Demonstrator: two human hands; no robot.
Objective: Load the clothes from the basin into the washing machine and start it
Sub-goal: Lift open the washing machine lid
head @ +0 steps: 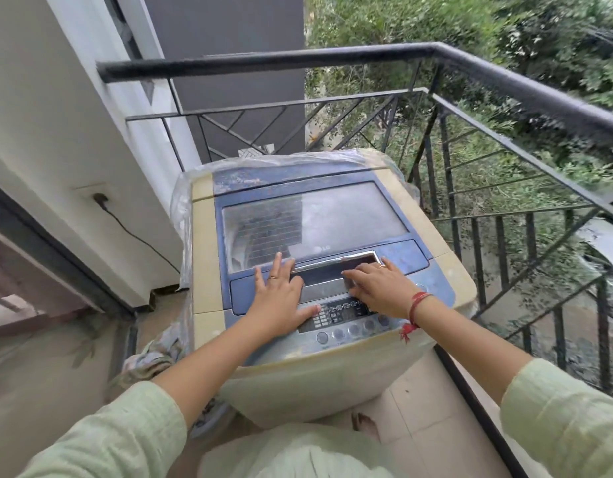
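Hands flat on the shut lid (315, 219).
Left hand (279, 298) spread, right hand (377, 288) straight-fingered at the lid's front edge; railing (505, 81) crowds the washer (332, 384) rightward, wall (39, 132) leftward.

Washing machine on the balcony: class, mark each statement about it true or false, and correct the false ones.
1. The washing machine has its lid shut. True.
2. The left hand and right hand rest on the machine's top. True.
3. The left hand grips a garment. False: it holds nothing.
4. The power lead hangs unplugged. False: the plug sits in the wall socket.
5. Laundry lies on the lid. False: the clothes are heaped low beside the machine's left side.
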